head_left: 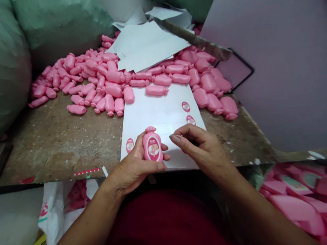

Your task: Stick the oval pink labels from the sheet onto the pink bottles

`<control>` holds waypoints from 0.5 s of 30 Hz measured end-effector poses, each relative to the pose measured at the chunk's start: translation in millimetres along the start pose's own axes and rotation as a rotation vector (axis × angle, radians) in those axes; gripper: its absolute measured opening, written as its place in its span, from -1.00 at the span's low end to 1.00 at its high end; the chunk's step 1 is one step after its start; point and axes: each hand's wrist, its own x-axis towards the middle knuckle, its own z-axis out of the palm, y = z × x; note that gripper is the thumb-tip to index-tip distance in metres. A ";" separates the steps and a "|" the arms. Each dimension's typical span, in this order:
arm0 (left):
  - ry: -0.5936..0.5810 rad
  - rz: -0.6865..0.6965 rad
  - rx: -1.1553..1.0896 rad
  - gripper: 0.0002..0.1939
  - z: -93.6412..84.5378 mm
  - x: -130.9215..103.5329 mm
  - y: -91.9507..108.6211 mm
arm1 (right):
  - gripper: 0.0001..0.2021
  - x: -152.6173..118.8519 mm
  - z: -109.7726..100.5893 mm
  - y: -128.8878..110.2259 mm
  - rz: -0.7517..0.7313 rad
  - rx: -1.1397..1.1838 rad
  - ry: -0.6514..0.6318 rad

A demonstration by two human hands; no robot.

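Note:
My left hand (pixel 136 161) is closed around a small pink plastic bottle (pixel 149 156), held upright with its front towards me. An oval label (pixel 154 150) with the word BABY and a picture sits on the bottle's front. Just right of the bottle is my right hand (pixel 200 146), thumb and forefinger drawn together; whether anything is between them I cannot make out. Beneath both hands lies a white label sheet (pixel 157 111). On it are a few oval stickers, one sticker (pixel 129 145) at the left and two at the right, the upper sticker (pixel 186 106) among them.
Behind the sheet lies a heap of pink bottles (pixel 113 90), with more white sheets (pixel 147 45) on top. Large green sacks (pixel 61 25) stand at the back left. A pale panel (pixel 282 65) rises at the right. Below the worn wooden table (pixel 50 141) are larger pink bottles (pixel 295 210).

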 end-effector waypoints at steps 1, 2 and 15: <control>-0.006 -0.005 -0.007 -0.12 -1.1 -1.1 0.0 | -0.79 -1.1 2.9 -1.9 0.001 0.012 -0.008; -0.013 -0.005 -0.013 -0.13 -1.8 -2.1 -0.2 | -0.78 -2.0 6.2 -3.8 0.003 0.013 -0.013; 0.037 -0.106 0.513 -0.48 -59.3 -54.0 15.9 | -0.76 10.6 10.6 2.4 -0.029 0.017 0.043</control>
